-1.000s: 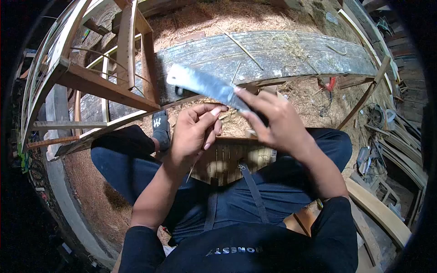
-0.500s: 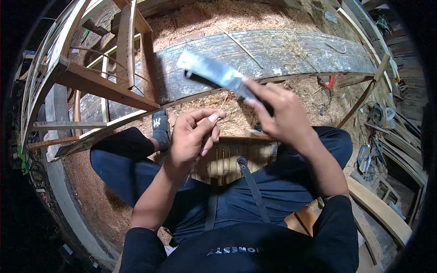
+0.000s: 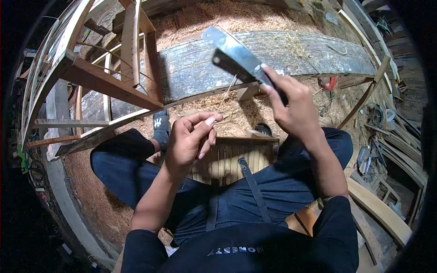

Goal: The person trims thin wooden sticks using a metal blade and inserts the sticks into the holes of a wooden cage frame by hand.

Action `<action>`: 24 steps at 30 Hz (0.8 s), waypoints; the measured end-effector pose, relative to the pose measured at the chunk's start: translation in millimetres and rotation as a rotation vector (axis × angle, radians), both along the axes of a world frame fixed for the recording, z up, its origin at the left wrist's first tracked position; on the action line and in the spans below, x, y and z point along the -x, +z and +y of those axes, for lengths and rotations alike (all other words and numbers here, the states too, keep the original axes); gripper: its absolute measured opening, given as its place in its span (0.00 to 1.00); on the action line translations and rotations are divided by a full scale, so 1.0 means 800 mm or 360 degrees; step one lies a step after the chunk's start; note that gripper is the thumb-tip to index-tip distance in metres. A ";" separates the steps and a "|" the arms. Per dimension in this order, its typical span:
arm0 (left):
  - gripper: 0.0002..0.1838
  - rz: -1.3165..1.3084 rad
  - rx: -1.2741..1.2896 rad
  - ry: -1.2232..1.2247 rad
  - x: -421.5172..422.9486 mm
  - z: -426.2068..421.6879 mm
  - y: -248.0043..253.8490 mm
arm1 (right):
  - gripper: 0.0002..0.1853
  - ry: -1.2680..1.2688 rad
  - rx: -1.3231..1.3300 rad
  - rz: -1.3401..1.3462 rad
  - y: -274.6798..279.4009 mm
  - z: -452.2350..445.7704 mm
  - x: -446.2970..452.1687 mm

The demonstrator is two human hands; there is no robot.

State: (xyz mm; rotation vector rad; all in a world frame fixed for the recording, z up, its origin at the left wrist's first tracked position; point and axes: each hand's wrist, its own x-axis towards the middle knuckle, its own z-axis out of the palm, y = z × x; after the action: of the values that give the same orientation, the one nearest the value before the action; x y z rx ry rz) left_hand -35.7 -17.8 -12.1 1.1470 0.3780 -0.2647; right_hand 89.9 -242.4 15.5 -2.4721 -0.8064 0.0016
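"What are the left fingers doing?"

"The left hand [image 3: 185,140] pinches a thin strip [image 3: 226,97] between thumb and forefinger, with the other fingers curled in beneath. The strip leans up from the pinch toward one o'clock."

"And the right?"

"The right hand [image 3: 296,105] is wrapped around the lower end of a broad-bladed knife [image 3: 236,51]; the hand hides most of that end. From the fist the blade reaches out to ten o'clock. The strip's upper end lies near it; I see a gap between them, though I can't tell how deep it is."

"What lies just past the hands?"

"At twelve o'clock a worn plank [image 3: 191,68] runs crosswise, with the blade over it and a dark shadow below. At four o'clock from the left hand, between the thighs, sits a slatted wooden piece [image 3: 227,164]."

"Farther out?"

"From the left hand, a wooden frame [image 3: 114,93] stands at ten o'clock. From the right, a red-handled tool [image 3: 331,83] is at two, stacked wooden strips [image 3: 403,157] at four, and a curved pale board [image 3: 380,210] near five. Shavings [image 3: 218,22] cover the ground past the plank, at twelve."
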 end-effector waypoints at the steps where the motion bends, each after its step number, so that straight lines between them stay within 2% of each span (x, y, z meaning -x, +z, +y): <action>1: 0.15 -0.0028 0.0019 -0.0018 0.002 0.001 -0.001 | 0.22 -0.0032 -0.0252 0.0017 -0.003 -0.001 -0.003; 2: 0.15 -0.0028 0.0025 -0.0008 0.002 0.002 -0.001 | 0.23 -0.0063 -0.0506 0.0040 -0.006 -0.001 -0.005; 3: 0.15 -0.0023 0.0028 -0.0028 0.002 0.003 0.000 | 0.23 -0.0058 -0.0502 0.0042 -0.007 0.000 -0.006; 5: 0.14 -0.0019 0.0035 -0.0062 0.000 0.000 0.003 | 0.24 -0.0281 -0.0822 0.0569 -0.008 0.007 -0.006; 6: 0.14 -0.0010 -0.0006 -0.0046 0.000 -0.005 0.005 | 0.18 -0.0352 -0.0935 0.0897 0.007 0.012 -0.003; 7: 0.14 -0.0005 -0.0044 -0.0029 0.000 -0.010 0.008 | 0.18 -0.0363 -0.0930 0.0890 0.005 0.012 -0.003; 9: 0.14 0.0011 -0.0030 -0.0050 0.000 -0.013 0.012 | 0.12 -0.0450 -0.1209 0.1374 -0.005 0.010 -0.004; 10: 0.13 0.0034 -0.0025 -0.0062 0.000 -0.013 0.013 | 0.12 -0.0433 -0.1428 0.1455 -0.006 0.016 -0.001; 11: 0.13 0.0032 -0.0018 -0.0061 0.000 -0.013 0.014 | 0.12 -0.0434 -0.1421 0.1452 -0.008 0.019 -0.001; 13: 0.13 0.0004 -0.0039 -0.0100 -0.001 -0.014 0.014 | 0.13 -0.0342 -0.1548 0.1705 -0.011 0.020 -0.002; 14: 0.13 0.0004 -0.0036 -0.0102 -0.001 -0.015 0.013 | 0.17 -0.0315 -0.1446 0.1738 -0.012 0.018 -0.001; 17: 0.12 0.0008 -0.0084 -0.0145 -0.002 -0.016 0.011 | 0.14 -0.0379 -0.1518 0.1757 -0.002 0.026 0.004; 24: 0.11 0.0049 -0.0023 -0.0114 -0.005 -0.018 0.014 | 0.14 -0.0429 -0.1479 0.1633 -0.008 0.034 0.016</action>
State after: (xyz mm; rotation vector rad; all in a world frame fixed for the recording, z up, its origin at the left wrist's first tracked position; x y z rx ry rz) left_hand -31.9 -32.2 -1.1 1.1730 0.3664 -0.3432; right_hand 77.1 -215.1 9.4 -1.3626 0.0257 0.5967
